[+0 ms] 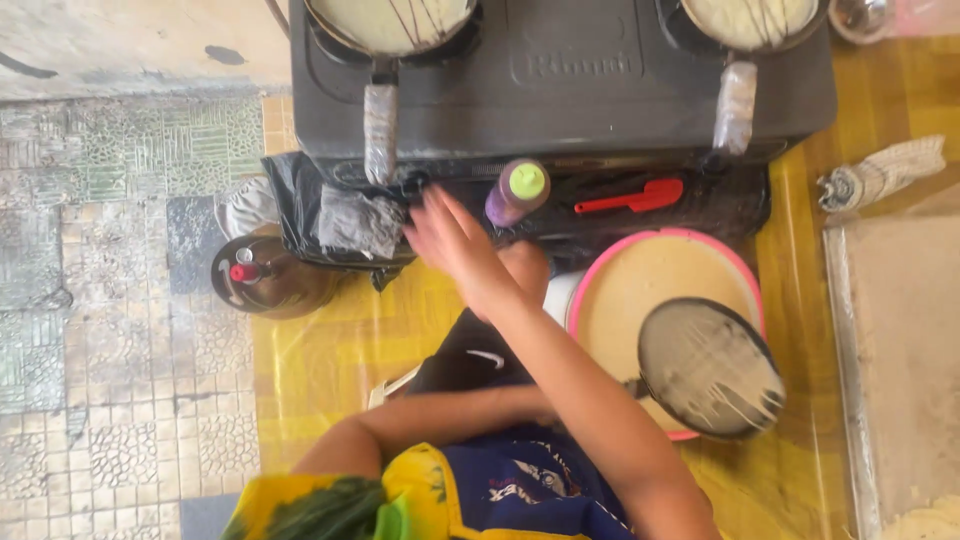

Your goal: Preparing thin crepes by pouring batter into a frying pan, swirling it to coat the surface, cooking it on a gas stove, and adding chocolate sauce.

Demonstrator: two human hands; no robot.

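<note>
My right hand (452, 243) reaches forward with its fingers spread and blurred. It holds nothing and sits just in front of the black two-burner stove (560, 95), near the left pan's wrapped handle (380, 130). A purple squeeze bottle with a green cap (518, 190) lies just right of the hand. My left forearm (440, 412) runs rightward under my right arm, and its hand is hidden. A round black pan streaked with batter (710, 367) hangs over a pink bowl of tan batter (640, 285). The pan's handle points toward the hidden hand.
Two pans of pale batter (390, 20) (752, 18) sit on the burners. A red spatula (632, 198) lies under the stove front. A black bag (330, 218) and a brown canister with a red cap (262, 275) are left. A rolled cloth (882, 172) and metal tray (900, 350) are right.
</note>
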